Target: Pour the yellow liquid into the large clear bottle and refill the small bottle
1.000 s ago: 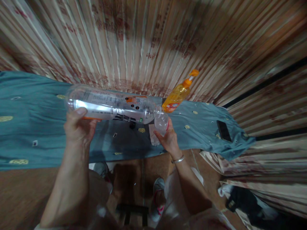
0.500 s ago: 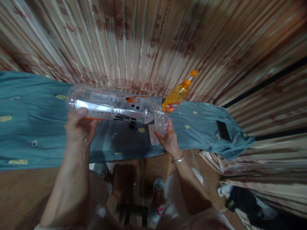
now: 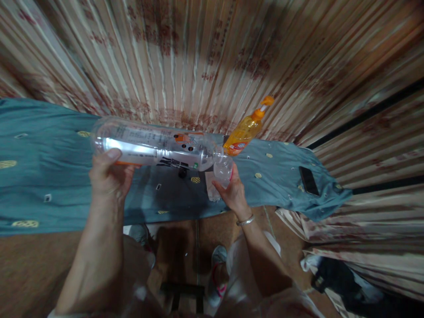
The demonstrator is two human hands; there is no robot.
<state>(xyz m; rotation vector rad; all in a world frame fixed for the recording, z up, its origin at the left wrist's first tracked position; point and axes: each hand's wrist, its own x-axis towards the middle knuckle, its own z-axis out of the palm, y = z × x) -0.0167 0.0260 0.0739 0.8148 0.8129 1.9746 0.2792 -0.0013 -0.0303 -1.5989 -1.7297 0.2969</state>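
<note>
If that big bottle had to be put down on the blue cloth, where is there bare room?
The widest bare stretch of the blue cloth lies left of the left hand. A smaller patch sits between the orange pump bottle and the phone. It is crowded around the small cup in the right hand, under the big bottle.

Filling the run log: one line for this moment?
left hand: holds bottle sideways | right hand: holds cup at bottle mouth | behind: orange bottle
</note>
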